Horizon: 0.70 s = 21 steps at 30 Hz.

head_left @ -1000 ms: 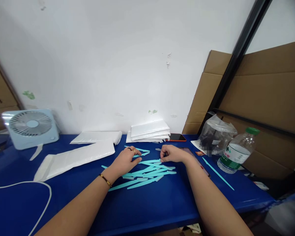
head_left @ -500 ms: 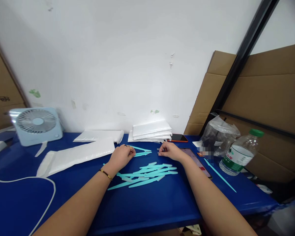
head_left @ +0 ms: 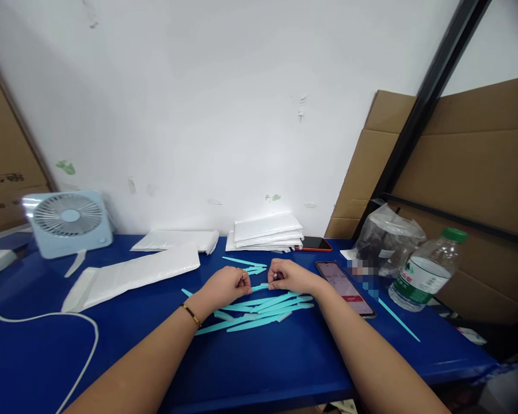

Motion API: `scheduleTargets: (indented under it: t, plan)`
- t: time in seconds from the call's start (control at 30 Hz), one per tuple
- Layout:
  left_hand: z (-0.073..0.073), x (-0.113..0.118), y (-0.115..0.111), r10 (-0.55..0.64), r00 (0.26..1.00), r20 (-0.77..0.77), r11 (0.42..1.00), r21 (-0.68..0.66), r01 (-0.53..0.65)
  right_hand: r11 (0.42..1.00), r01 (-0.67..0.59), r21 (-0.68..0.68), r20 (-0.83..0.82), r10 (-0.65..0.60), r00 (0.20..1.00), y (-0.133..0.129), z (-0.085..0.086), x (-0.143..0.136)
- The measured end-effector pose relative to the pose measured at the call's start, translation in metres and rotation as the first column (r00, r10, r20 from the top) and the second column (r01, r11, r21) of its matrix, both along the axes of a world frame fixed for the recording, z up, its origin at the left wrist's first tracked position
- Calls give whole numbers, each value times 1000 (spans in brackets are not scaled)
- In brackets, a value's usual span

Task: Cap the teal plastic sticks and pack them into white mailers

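Note:
A slim teal eyebrow razor point(head_left: 259, 287) spans the small gap between my two hands, just above the far side of the pile. My left hand point(head_left: 225, 287) pinches its handle end, fingertips pressed together. At the pale tip end, the fingers of my right hand point(head_left: 294, 277) are closed on it; they partly hide the tip. Below lies a loose pile of similar teal razors point(head_left: 259, 317), several with whitish covers on their heads. Beyond my hands, a few more razors point(head_left: 244, 263) lie in a small group.
White padded mailers point(head_left: 267, 229) are stacked by the wall, others point(head_left: 142, 276) lie left. A fan point(head_left: 71, 221) and white cable point(head_left: 95, 333) are further left. To the right are a phone point(head_left: 345, 290), a lone razor point(head_left: 399, 319), a plastic bag point(head_left: 384, 236) and a bottle point(head_left: 427, 273).
Both hands have come nearer to me and closer together. A razor now bridges them, where before they were apart. The left hand has left the group of razors at the back.

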<state>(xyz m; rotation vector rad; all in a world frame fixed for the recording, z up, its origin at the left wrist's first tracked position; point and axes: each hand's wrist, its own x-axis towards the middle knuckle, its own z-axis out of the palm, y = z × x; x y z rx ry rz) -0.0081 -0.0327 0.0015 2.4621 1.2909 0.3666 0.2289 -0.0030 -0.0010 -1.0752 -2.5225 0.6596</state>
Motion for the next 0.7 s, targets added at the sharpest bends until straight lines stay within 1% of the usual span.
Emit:
scheduleTargets:
  t: [0.07, 0.13, 0.2, 0.23, 0.27, 0.33, 0.4, 0.47, 0.53, 0.6, 0.67, 0.7]
  plan:
    - [0, -4, 5, 59, 997, -41, 995, 87, -56, 997, 72, 32, -14, -72, 997, 5, 0, 7]
    - [1, -9, 9, 128, 991, -38, 980, 160, -120, 982, 182, 41, -34, -181, 983, 8, 2, 17]
    - [1, -12, 10, 184, 983, -2, 962, 205, -180, 968, 249, -15, -52, -249, 967, 8, 6, 29]
    - [1, -12, 10, 196, 980, 19, 957, 215, -196, 967, 249, -58, -51, -252, 966, 7, 9, 35]
    - [1, -12, 9, 197, 980, 38, 956, 213, -200, 969, 225, -101, -38, -229, 973, 5, 11, 40]
    - [2, -9, 5, 165, 984, 66, 969, 173, -174, 975, 133, -177, 27, -130, 991, 0, 16, 46]
    - [4, -3, -1, 103, 991, 89, 988, 110, -112, 973, 48, -226, 109, -24, 994, -4, 20, 46]
    - [5, 3, -7, 35, 993, 109, 997, 68, -42, 968, 2, -253, 142, 36, 989, -8, 20, 39]
    - [6, 7, -11, -22, 993, 115, 999, 50, 16, 974, -14, -228, 103, 38, 994, -9, 19, 29]
    - [6, 8, -11, -56, 994, 96, 998, 36, 53, 986, -23, -167, 45, 31, 999, -8, 16, 21]
    - [6, 5, -7, -46, 997, 64, 998, 37, 44, 994, -15, -112, 12, 17, 1000, -5, 12, 18]
    - [6, 2, -5, -18, 998, 52, 999, 50, 16, 996, 4, -88, 4, -4, 1000, -3, 11, 19]
